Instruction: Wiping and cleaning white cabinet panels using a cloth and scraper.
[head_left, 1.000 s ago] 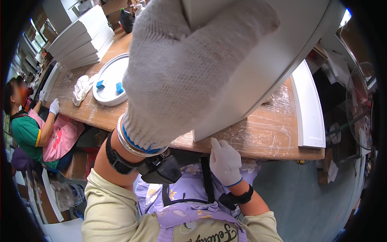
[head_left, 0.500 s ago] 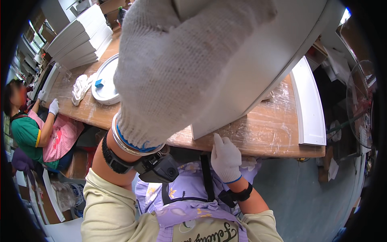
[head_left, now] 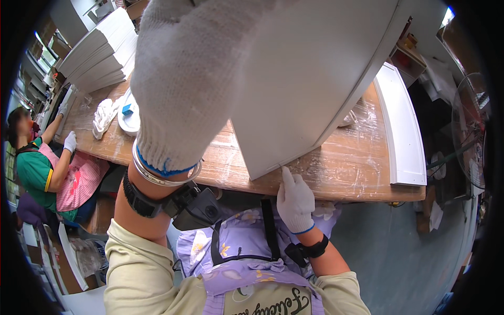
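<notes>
The gloved left hand [head_left: 194,79] grips the top edge of a large white panel [head_left: 310,89] — raised over the wooden workbench [head_left: 341,163]. The gloved right hand [head_left: 295,200] — fingers extended, clasping nothing — touches the panel's near lower corner.

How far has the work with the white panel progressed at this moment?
Done: a stack of white panels lies at the table's far end. In hand: the left hand holds a large white panel tilted over the table; the right hand touches its lower corner. Left: it is not laid down.
</notes>
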A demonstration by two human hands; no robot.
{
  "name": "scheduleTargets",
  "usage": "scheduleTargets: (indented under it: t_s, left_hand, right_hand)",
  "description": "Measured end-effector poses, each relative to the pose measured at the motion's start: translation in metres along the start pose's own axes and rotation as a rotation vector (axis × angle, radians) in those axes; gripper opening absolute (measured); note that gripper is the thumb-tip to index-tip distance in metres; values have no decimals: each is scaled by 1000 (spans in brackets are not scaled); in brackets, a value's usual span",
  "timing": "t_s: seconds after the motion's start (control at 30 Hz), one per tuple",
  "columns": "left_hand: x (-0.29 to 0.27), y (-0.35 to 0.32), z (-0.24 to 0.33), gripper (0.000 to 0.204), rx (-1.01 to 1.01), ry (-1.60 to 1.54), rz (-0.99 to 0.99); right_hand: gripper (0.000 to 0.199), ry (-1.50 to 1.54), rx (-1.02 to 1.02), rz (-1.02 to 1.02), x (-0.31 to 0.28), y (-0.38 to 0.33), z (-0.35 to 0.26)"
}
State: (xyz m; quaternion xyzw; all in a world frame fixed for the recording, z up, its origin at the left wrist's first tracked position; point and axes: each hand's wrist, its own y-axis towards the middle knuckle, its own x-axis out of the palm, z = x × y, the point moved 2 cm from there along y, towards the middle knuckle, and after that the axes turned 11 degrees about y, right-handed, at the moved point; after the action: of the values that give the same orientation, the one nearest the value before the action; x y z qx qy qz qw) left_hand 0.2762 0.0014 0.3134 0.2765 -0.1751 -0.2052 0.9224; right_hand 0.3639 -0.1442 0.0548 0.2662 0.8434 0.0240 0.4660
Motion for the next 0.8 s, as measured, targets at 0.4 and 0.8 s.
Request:
scheduleTargets:
  t_s: [0.4,0.8]
  left_hand:
    - [13,12,2,33,60,157,35]
    - [0,24,-22,33,162,263,173]
  right_hand:
    - [51,101,-100,-11,17,-7,-4]
    - [44,94,-65,7,16,-4,4]
